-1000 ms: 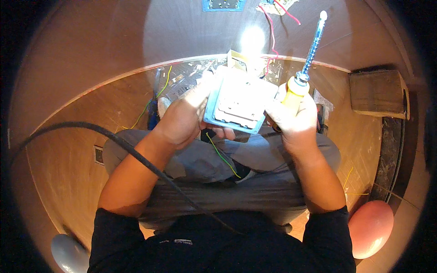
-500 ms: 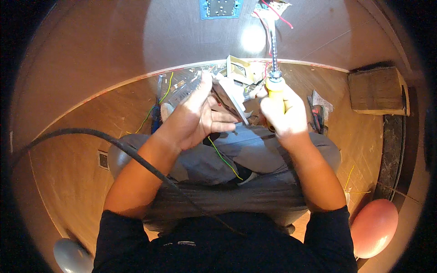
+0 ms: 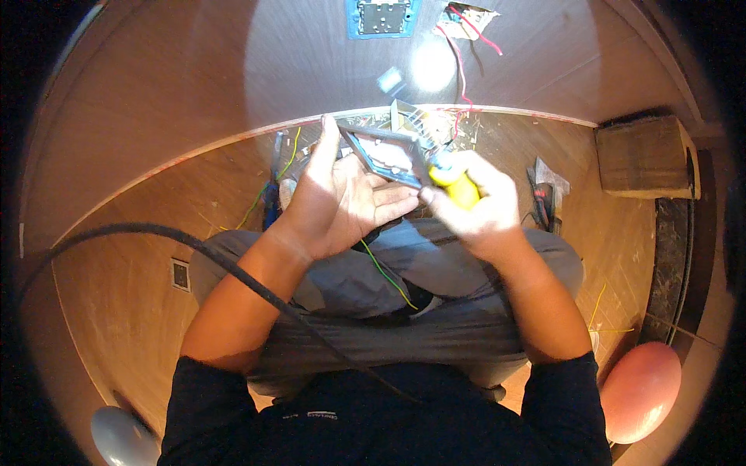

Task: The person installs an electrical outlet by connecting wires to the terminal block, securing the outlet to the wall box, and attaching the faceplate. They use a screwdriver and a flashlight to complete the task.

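Observation:
My left hand holds a square cover plate with a dark rim and a pale middle, tilted, its fingers spread under the lower edge. My right hand is closed around a yellow-handled screwdriver; its thumb meets the plate's near right corner. The screwdriver's shaft cannot be made out. On the wall ahead is a blue-framed electrical fitting. Beside it, a cut hole has red wires hanging out.
Scraps and wire bits lie along the wall's foot. Black-handled tools lie right of my knees, before a wooden block. A black cable crosses my left arm. Low right is a red balloon; low left, a grey one.
The screwdriver has come down from pointing up at the wall hole and is now lower, against the plate. The plate has turned from nearly edge-on to show its broad face.

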`<state>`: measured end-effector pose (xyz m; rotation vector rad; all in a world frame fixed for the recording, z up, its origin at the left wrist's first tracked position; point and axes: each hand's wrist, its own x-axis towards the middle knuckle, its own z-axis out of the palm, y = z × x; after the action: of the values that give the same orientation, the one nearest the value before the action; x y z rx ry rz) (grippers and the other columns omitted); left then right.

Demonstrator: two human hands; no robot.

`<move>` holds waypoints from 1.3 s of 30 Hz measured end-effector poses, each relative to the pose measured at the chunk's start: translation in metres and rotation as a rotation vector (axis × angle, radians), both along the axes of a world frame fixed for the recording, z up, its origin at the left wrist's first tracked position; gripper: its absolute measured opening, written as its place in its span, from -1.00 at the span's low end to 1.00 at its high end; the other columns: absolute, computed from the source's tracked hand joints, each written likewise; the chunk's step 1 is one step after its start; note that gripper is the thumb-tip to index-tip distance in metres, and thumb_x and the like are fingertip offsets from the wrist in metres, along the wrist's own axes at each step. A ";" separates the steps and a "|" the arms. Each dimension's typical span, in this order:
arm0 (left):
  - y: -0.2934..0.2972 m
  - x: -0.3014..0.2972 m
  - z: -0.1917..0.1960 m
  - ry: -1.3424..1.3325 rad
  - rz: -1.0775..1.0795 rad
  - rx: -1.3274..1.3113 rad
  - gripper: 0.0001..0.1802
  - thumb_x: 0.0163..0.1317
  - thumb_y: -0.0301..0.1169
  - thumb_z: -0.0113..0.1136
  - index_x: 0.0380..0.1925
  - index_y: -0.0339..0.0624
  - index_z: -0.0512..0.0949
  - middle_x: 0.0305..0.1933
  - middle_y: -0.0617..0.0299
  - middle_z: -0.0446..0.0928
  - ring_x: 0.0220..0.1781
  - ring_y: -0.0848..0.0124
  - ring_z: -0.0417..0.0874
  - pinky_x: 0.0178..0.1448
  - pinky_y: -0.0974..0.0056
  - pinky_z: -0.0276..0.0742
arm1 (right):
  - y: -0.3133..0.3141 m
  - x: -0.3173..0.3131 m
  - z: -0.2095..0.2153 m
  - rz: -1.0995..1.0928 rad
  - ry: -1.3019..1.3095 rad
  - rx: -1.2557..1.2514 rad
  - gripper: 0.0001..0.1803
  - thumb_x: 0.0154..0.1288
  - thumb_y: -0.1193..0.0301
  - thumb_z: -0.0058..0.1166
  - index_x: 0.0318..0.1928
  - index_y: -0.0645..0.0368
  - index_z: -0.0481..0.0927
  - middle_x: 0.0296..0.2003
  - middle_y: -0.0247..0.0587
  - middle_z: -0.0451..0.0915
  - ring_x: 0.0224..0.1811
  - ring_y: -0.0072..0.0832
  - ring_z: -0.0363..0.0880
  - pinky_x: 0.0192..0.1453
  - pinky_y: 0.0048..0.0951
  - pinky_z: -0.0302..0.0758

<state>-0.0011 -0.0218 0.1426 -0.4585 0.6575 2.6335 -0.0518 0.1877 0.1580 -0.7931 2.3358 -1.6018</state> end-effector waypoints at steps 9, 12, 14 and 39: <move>-0.024 -0.002 0.012 0.179 0.238 0.133 -0.26 0.33 -0.11 -0.07 0.37 -0.42 0.22 0.47 -0.29 0.22 0.52 -0.16 0.22 0.59 -0.21 0.07 | 0.009 -0.011 0.005 0.152 0.364 0.110 -0.56 0.03 0.40 0.43 -0.03 0.25 0.66 -0.21 -0.05 0.69 -0.17 -0.25 0.69 -0.03 -0.31 0.62; -0.026 0.000 0.012 0.155 0.340 0.026 -0.39 0.40 -0.22 -0.03 0.34 -0.39 0.26 0.47 -0.22 0.24 0.53 -0.07 0.24 0.60 -0.23 0.05 | 0.023 -0.007 0.025 0.032 0.025 0.127 -0.55 0.13 0.38 0.37 0.03 0.27 0.61 -0.27 -0.18 0.67 -0.27 -0.43 0.64 -0.17 -0.40 0.58; -0.029 0.001 0.012 0.209 0.401 -0.031 -0.43 0.44 -0.23 -0.05 0.33 -0.37 0.28 0.46 -0.18 0.28 0.53 -0.01 0.26 0.59 -0.22 0.07 | 0.033 -0.004 0.036 -0.102 -0.436 0.133 -0.54 0.21 0.35 0.32 0.08 0.29 0.57 -0.32 -0.29 0.64 -0.34 -0.56 0.57 -0.28 -0.48 0.53; -0.026 -0.001 0.008 0.199 0.402 -0.037 -0.50 0.52 -0.13 -0.15 0.23 -0.27 0.40 0.22 0.04 0.57 0.25 0.17 0.59 0.32 -0.01 0.51 | 0.040 0.003 0.015 0.193 -0.687 -0.023 -0.44 0.49 0.08 0.03 0.25 0.27 0.54 -0.44 -0.29 0.62 -0.67 -0.73 0.32 -0.62 -0.64 0.17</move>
<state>-0.0017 -0.0480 0.1509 -0.3733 0.7416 3.0812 -0.0485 0.2282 0.1734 -0.3652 1.7030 -1.5057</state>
